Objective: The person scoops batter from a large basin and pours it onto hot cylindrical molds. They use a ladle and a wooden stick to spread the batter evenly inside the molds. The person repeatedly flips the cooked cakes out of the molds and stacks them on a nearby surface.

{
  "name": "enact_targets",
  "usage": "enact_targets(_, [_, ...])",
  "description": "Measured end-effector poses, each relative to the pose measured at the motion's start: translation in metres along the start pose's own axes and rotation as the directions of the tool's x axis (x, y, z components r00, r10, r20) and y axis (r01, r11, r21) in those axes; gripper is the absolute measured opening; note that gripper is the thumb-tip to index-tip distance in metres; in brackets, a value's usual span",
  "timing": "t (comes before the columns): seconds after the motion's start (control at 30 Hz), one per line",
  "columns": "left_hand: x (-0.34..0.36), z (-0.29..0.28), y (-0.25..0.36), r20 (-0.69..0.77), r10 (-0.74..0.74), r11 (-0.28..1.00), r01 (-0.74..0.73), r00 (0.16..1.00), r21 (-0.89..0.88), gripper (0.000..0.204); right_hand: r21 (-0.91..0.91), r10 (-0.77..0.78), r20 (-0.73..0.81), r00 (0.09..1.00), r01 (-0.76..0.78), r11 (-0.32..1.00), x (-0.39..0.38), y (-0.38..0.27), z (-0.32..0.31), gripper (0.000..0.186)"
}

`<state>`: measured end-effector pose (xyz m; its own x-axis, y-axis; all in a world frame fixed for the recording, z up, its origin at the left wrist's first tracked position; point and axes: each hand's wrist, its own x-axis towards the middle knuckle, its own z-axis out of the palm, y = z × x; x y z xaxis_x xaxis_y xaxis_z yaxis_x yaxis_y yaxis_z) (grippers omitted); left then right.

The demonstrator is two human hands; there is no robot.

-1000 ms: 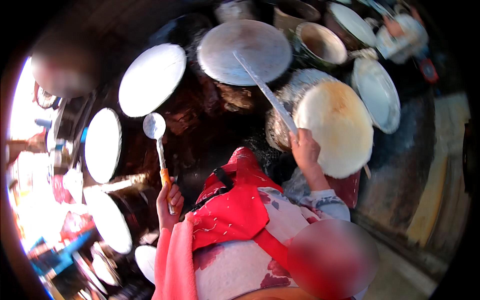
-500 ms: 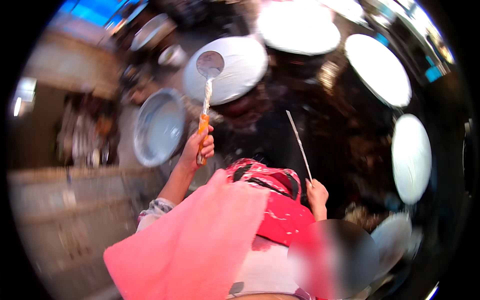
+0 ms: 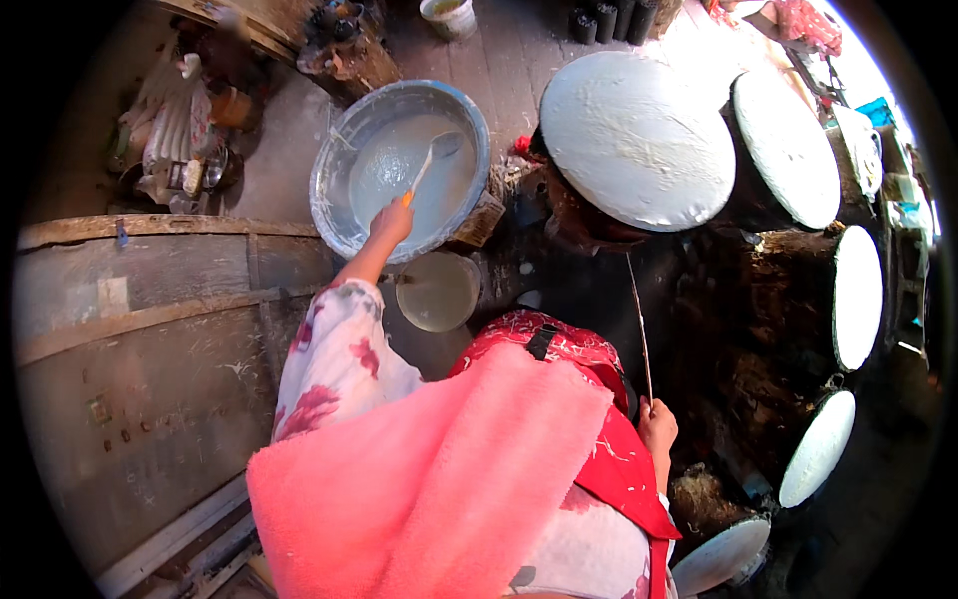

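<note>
My left hand [image 3: 391,222] grips the orange handle of a ladle [image 3: 422,172], whose head is in pale liquid in a large grey basin [image 3: 324,205]. My right hand [image 3: 658,427] holds a long thin stick [image 3: 640,319] upright in view, low at my right side. Beyond the stick's tip is a large round griddle [image 3: 636,135] coated in white batter. My red apron and a pink towel [image 3: 429,479] cover the lower middle of the picture.
More white-topped round griddles [image 3: 785,150] on dark stoves curve down the right. A smaller pot of liquid [image 3: 436,291] sits below the basin. A wooden partition [image 3: 150,267] borders the left. A bucket [image 3: 449,15] and black cylinders [image 3: 609,20] stand at the back.
The view has swung round leftward, bringing the basin to the middle. The ladle, raised over a white griddle earlier, is now down in the basin. The stick stays in my right hand.
</note>
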<state>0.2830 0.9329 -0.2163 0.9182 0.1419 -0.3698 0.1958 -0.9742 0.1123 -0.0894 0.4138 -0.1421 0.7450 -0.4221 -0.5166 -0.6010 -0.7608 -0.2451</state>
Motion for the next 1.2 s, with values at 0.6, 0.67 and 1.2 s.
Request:
enact_targets(0.6, [-0.131,-0.044,-0.019,0.595,0.614,-0.623,0.781,0.519,-0.039,0.029,0.121,0.017,0.052,0.998,-0.023,0.992,0.001,-0.106,0.009,0.026])
enact_targets(0.67, [-0.142,-0.041,-0.016,0.42,0.689,-0.683,0.723,0.591,0.102,0.03,0.092,-0.044,0.041,0.998,0.04,0.995,0.005,-0.1,0.011,0.024])
enact_targets(1.2, [-0.219,-0.192,-0.034,-0.304,0.529,-0.717,0.226,0.792,-0.66,0.037,0.046,-0.351,-0.05,0.935,0.353,0.935,0.044,-0.107,0.023,0.033])
